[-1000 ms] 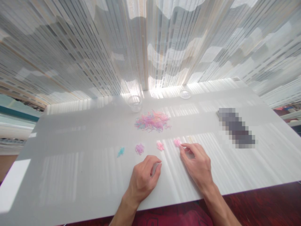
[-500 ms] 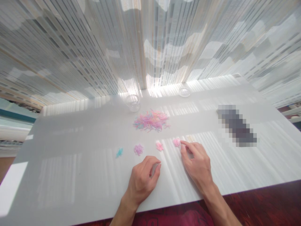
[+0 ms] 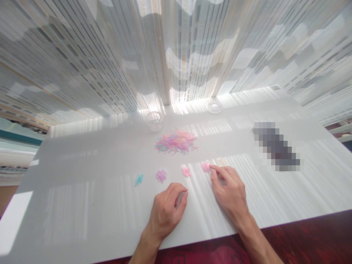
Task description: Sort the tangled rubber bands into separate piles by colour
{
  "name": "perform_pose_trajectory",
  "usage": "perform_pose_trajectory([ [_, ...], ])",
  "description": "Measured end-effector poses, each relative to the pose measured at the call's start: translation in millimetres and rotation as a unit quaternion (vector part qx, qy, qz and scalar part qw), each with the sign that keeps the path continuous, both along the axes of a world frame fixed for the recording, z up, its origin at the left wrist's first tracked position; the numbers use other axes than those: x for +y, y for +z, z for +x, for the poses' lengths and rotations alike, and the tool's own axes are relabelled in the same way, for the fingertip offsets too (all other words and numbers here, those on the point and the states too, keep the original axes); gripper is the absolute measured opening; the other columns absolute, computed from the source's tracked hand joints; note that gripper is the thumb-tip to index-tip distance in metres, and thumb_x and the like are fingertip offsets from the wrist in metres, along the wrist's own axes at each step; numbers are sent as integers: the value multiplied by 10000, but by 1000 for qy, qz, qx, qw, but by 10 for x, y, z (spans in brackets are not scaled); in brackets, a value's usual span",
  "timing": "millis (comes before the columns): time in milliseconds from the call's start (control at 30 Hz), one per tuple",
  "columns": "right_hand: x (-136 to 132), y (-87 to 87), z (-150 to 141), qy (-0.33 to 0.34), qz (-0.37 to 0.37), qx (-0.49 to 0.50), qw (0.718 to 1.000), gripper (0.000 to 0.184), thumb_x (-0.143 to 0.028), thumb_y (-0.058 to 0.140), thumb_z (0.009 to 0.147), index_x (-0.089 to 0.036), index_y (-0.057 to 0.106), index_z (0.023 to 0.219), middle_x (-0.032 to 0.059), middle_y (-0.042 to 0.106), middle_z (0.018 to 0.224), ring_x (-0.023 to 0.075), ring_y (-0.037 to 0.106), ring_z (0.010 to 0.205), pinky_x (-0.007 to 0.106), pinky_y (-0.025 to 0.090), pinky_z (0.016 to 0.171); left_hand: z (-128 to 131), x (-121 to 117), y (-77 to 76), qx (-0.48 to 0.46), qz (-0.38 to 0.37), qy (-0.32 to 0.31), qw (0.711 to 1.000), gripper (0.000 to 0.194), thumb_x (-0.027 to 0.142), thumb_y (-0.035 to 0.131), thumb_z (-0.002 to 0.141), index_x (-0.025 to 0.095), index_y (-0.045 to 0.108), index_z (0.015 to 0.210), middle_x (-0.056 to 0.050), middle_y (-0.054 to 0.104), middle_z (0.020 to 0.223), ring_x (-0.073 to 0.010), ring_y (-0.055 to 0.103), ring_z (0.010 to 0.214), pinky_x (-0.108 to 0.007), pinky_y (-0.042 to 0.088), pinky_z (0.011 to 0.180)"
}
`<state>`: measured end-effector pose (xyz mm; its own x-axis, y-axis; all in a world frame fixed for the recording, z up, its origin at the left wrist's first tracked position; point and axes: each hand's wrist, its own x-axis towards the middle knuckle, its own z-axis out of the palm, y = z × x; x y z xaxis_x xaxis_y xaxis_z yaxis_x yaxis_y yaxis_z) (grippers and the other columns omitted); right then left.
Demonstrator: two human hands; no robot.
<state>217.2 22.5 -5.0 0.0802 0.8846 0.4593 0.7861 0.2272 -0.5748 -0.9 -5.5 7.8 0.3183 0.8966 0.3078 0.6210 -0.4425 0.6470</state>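
Observation:
My right hand reaches to the edge of a small pink pile of rubber bands. Its index fingertip touches the pile and the thumb tip is close behind, in a loose pinch. My left hand rests on the table with thumb and index tip pressed together; anything between them is too small to make out. In a row to the left lie a coral-pink pile, a purple pile and a turquoise pile. Behind them spreads a larger mixed heap of rubber bands.
A clear round tub stands behind the heap, and a clear lid lies near the back edge. A pale yellowish patch shows beyond my right hand. A dark pixelated object lies at right on the white table. Striped curtains hang behind.
Both hands hold nearly the same place and pose. The view has shifted very slightly; the piles, tub and lid have not otherwise moved.

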Motion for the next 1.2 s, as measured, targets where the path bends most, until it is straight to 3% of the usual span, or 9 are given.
perform_pose_trajectory([
  [167,-11,55,36,1,-33,44,998,171,-287,556,1011,-210,700,1062,22,657,807,178,616,707,311,514,663,-2,12,2,-9,-4,1,1000,99,148,514,1019,209,592,1014,-8,662,851,-112,511,563,-239,447,557],
  [300,97,264,175,39,-70,58,995,271,-418,573,1004,-234,635,815,0,634,725,155,574,590,282,457,534,-2,4,12,-21,-18,2,1000,98,162,521,1021,210,597,983,-7,668,848,-111,503,557,-241,447,559],
  [433,493,570,375,133,-99,22,986,347,-461,555,1009,-237,605,750,5,646,703,163,582,613,280,457,548,-7,2,84,-15,-53,-20,998,117,185,530,1027,211,620,955,-1,674,836,-109,533,576,-240,456,578],
  [533,922,698,459,201,-151,-13,968,256,-380,515,1015,-233,664,868,24,714,827,172,640,699,294,495,638,-51,59,220,2,-87,-66,994,137,192,527,1027,213,634,945,4,675,799,-116,572,608,-238,458,589],
  [633,1281,651,482,206,-160,15,965,204,-372,529,966,-239,683,977,29,743,906,197,685,805,304,510,701,-161,231,416,20,-75,-109,991,129,181,527,1032,215,642,985,-9,722,880,-123,621,693,-236,471,626],
  [833,1475,336,539,100,-148,83,980,403,-565,558,881,-226,586,665,15,639,631,172,567,577,308,450,606,-430,930,737,144,-32,-56,988,140,247,529,1031,242,662,1077,-15,731,1030,-142,654,779,-256,516,690],
  [1000,1482,248,560,77,-139,95,983,492,-650,521,886,-223,578,650,4,594,582,163,530,557,299,415,585,-419,1515,757,301,-21,-63,951,277,330,574,1003,236,636,1256,-79,677,1291,-270,645,1175,-339,587,800],
  [1200,1507,242,552,71,-133,102,983,514,-674,531,880,-220,607,651,0,593,566,158,513,536,292,400,561,-202,1775,750,357,-9,-107,928,310,308,564,1014,215,646,1298,-111,688,1297,-289,642,1169,-372,590,845],
])
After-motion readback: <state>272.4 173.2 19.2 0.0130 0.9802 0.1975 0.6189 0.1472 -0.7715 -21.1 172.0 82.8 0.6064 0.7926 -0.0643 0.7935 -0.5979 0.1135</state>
